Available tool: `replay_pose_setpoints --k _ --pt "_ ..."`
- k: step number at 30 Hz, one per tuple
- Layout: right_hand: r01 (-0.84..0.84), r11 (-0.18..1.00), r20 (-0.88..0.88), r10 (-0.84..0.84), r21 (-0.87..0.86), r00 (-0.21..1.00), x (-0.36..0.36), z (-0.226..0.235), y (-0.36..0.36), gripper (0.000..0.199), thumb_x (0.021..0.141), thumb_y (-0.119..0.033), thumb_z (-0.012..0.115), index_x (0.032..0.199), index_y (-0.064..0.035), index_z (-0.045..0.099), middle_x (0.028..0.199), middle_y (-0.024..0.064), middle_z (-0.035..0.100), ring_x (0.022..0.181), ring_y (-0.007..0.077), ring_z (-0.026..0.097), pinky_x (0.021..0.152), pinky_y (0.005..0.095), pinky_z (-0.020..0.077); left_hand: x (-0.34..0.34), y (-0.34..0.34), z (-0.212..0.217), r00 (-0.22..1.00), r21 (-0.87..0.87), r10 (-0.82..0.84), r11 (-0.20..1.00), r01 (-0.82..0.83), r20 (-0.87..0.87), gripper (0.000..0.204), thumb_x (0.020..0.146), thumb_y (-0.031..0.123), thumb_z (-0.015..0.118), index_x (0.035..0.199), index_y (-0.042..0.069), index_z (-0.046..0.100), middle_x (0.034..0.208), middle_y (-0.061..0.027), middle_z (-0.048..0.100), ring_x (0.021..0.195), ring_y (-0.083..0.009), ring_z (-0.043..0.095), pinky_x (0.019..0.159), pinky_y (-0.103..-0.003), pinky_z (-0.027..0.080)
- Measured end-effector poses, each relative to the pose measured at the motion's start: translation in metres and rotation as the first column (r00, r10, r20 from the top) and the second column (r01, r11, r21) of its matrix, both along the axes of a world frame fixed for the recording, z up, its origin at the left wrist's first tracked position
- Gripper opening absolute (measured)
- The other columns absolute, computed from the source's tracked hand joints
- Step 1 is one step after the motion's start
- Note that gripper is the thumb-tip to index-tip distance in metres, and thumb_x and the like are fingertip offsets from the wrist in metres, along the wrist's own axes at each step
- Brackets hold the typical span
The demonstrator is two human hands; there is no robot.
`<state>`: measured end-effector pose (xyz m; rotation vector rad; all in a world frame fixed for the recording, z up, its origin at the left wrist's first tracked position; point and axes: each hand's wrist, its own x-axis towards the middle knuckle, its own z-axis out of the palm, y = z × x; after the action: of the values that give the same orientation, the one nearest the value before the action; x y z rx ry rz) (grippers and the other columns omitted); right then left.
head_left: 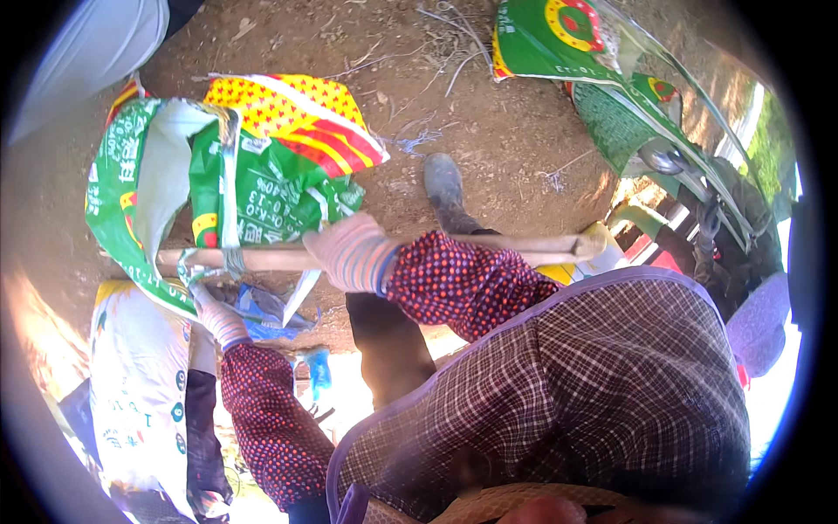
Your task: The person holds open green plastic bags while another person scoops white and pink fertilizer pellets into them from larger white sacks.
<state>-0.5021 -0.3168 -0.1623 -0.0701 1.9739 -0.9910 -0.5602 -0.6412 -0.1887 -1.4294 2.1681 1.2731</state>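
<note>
A wooden pole (pixel 532 246) runs left to right in front of me. My right hand (pixel 351 253), in a striped knit glove, is closed around its middle. On the pole's left part hangs a green woven plastic sack (pixel 118 188) with its mouth gaping; a red and yellow starred part (pixel 292 105) lies at its far side. A strap of the sack loops about the pole. My left hand (pixel 218 316), in a matching glove, grips the sack's strap and edge just under the pole. Its fingertips are partly hidden by the sack.
Another green sack (pixel 541 44) with long straps is at the far right. A white printed sack (pixel 140 384) stands at the lower left, near blue plastic (pixel 262 310). A grey boot (pixel 443 179) rests on the dirt ground (pixel 349 44). A pale-clothed person (pixel 96 52) is at the upper left.
</note>
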Motion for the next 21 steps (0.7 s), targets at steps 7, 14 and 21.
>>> replay_pose_setpoints --k 7,14,21 --pt "0.157 0.982 0.477 -0.089 -0.106 0.874 0.081 0.078 0.104 0.056 0.08 -0.022 0.064 0.132 -0.0083 0.049 0.086 0.0184 0.069 0.079 0.0376 0.068 0.066 0.0475 0.0523 0.005 0.052 0.004 0.834 -0.047 -0.3 0.932 0.361 0.463 0.064 0.082 0.024 0.075 0.137 0.003 0.049 0.108 -0.0107 0.065 0.089 -0.0189 0.062 0.057 -0.032 0.048" --pt "0.284 0.958 0.459 -0.233 -0.043 0.857 0.15 0.173 0.096 0.057 0.079 -0.023 0.064 0.132 -0.008 0.05 0.088 0.0191 0.069 0.082 0.0375 0.068 0.068 0.0469 0.0522 -0.038 0.074 0.033 0.718 -0.231 -0.495 0.72 0.654 0.489 0.036 0.082 0.027 0.064 0.107 0.001 0.067 0.083 -0.0145 0.066 0.076 -0.0273 0.06 0.075 -0.038 0.047" --pt "0.33 0.943 0.473 -0.303 0.025 0.828 0.212 0.235 0.078 0.058 0.078 -0.024 0.065 0.131 -0.0078 0.05 0.091 0.0198 0.068 0.085 0.0374 0.067 0.071 0.0462 0.052 -0.087 0.153 0.055 0.431 -0.293 -0.571 0.321 0.9 0.698 0.045 0.085 0.029 0.058 0.119 0.001 0.065 0.119 -0.0269 0.062 0.113 -0.0401 0.059 0.096 -0.045 0.048"
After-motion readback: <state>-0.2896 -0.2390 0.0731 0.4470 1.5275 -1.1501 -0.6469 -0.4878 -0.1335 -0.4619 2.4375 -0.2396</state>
